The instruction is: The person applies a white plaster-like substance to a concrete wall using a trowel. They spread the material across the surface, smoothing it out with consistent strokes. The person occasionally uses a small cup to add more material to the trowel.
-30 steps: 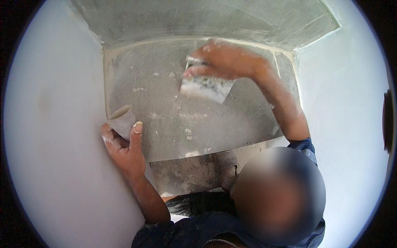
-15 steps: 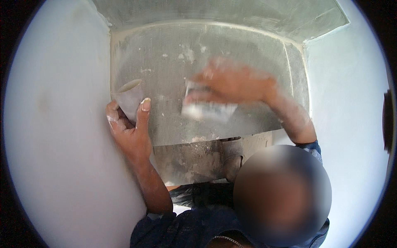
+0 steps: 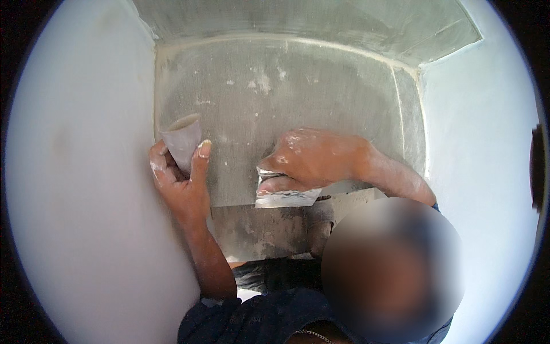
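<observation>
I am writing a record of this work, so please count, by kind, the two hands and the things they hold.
Hands: 2 (left hand, right hand)
Grey cone-shaped piece: 1, in the left hand
Pale flat piece: 1, in the right hand
Total: 4

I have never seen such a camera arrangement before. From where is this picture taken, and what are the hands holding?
There is no machine here, only one person's two bare hands. The view comes from the left of two wide fisheye cameras worn on the head, looking down, so straight edges bend. The left hand holds a grey cone-like piece, its open end upward. The right hand grips a flat whitish piece at the lower edge of a grey surface; whether they touch, I cannot tell. Pale patches mark that surface.
</observation>
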The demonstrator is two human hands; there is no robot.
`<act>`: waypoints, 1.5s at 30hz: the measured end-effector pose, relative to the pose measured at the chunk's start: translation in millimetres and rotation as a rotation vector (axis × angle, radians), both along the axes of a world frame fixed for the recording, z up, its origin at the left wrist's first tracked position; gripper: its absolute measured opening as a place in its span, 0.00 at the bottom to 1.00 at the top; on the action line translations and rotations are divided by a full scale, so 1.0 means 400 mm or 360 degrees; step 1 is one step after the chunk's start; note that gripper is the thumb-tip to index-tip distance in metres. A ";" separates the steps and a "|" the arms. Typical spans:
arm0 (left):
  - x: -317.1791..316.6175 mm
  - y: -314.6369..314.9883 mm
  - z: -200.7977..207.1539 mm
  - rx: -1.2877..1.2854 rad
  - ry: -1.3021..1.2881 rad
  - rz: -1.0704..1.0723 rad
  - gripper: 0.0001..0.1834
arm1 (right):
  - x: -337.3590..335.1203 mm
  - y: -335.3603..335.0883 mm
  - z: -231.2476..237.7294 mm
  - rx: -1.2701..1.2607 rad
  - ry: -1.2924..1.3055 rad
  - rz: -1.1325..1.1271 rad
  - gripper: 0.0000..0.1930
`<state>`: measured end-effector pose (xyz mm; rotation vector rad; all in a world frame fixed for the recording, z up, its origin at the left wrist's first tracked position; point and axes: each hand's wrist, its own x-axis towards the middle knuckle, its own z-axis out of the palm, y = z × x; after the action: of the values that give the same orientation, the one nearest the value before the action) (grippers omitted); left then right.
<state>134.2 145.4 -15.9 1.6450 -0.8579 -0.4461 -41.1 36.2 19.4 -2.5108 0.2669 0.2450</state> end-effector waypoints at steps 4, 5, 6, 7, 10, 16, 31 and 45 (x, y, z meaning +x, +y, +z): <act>0.002 -0.002 -0.011 0.0018 -0.0005 0.0010 0.23 | -0.062 -0.090 0.018 -0.0242 -0.0137 -0.0951 0.24; 0.006 -0.001 -0.009 0.0008 -0.0005 0.0010 0.23 | -0.084 -0.138 0.024 -0.0273 -0.0198 -0.0993 0.24; 0.010 0.000 -0.007 -0.0001 -0.0004 0.0011 0.23 | -0.095 -0.177 0.032 -0.0182 -0.0142 -0.1200 0.24; 0.011 -0.001 -0.009 -0.0013 0.0005 -0.0006 0.24 | -0.108 -0.210 0.042 -0.0100 -0.0086 -0.1425 0.24; 0.014 -0.004 -0.008 0.0022 -0.0031 -0.0070 0.23 | -0.131 -0.269 0.016 0.0127 -0.0057 -0.2001 0.25; -0.001 -0.008 0.008 0.0013 -0.0041 -0.0065 0.22 | -0.092 -0.294 -0.076 -0.0027 -0.0356 -0.1936 0.25; 0.000 -0.001 0.001 -0.0005 -0.0188 -0.0023 0.22 | -0.061 -0.290 -0.036 -0.0464 -0.0281 -0.1639 0.26; -0.014 -0.011 -0.008 0.0110 -0.0214 0.0025 0.24 | -0.001 -0.265 -0.026 -0.0718 -0.0139 -0.1356 0.19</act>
<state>128.7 141.0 -19.0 1.7599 -0.9371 -0.3611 -41.5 -69.8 9.1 -2.5521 1.4280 -0.3006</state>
